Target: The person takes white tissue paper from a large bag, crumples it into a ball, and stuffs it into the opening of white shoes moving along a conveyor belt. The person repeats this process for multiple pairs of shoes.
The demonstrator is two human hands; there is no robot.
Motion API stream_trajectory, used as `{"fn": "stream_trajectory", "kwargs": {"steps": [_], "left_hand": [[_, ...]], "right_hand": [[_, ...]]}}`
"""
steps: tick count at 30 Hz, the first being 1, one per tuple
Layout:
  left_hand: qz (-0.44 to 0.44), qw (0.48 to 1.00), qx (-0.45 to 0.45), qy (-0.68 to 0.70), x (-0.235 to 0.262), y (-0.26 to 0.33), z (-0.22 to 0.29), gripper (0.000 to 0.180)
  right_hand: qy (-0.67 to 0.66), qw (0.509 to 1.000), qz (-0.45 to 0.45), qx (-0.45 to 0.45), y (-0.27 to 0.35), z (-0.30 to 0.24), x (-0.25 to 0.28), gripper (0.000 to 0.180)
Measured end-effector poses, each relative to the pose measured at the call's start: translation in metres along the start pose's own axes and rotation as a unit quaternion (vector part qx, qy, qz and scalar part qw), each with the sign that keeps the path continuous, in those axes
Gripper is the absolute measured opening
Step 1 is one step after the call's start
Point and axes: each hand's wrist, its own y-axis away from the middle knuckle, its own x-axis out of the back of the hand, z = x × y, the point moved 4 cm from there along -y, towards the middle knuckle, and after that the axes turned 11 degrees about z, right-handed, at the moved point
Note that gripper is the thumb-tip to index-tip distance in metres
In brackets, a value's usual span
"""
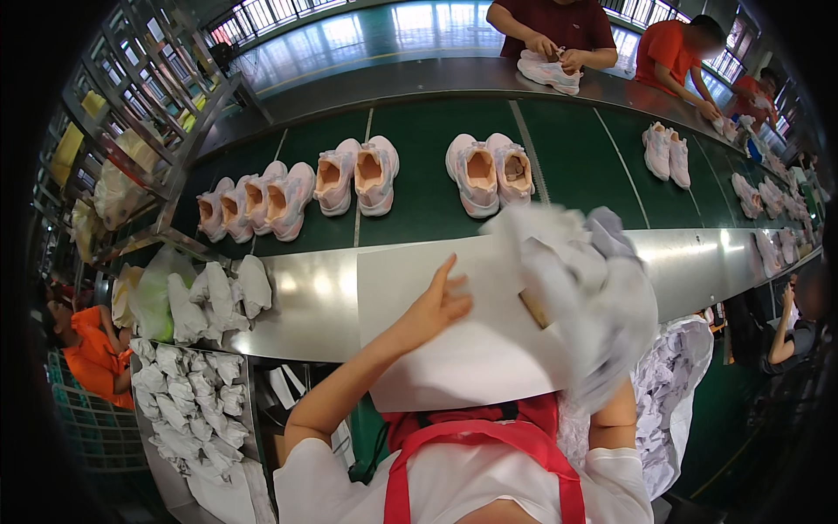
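Observation:
My left hand (pixel 439 303) lies open and flat on a large white sheet of paper (pixel 454 349) spread over the steel counter edge. My right hand is hidden behind a blurred bundle of crumpled white tissue paper (pixel 585 288) that is raised over the sheet's right side; a tan patch shows inside the bundle. Pairs of pale pink and white sneakers (pixel 489 173) stand on the green conveyor belt (pixel 419 122) beyond the sheet.
Balls of crumpled white paper (pixel 188 393) fill a tray at my left, with more (pixel 218 293) on the steel counter (pixel 305 306). A bag of paper (pixel 672 384) hangs at my right. People across the belt handle sneakers (pixel 548 72). Metal shelving (pixel 131 131) stands left.

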Motion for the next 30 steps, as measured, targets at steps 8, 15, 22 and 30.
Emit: {"fn": "stream_trajectory", "kwargs": {"steps": [8,15,22,30], "left_hand": [[-0.224,0.945,0.109,0.211,-0.042,-0.019,0.063,0.106],[-0.119,0.987,0.085,0.072,-0.046,-0.030,0.040,0.055],[0.047,0.994,0.007,0.102,-0.033,-0.034,0.018,0.051],[0.058,0.985,-0.155,-0.047,-0.015,-0.039,0.062,0.043]], "right_hand": [[-0.124,0.923,-0.262,0.255,0.021,-0.035,-0.063,0.032],[-0.242,0.929,-0.278,0.020,0.025,-0.011,-0.069,0.034],[-0.081,0.946,0.109,-0.294,0.047,0.023,-0.067,0.039],[-0.078,0.950,-0.047,-0.297,0.022,0.054,-0.065,0.066]]}}
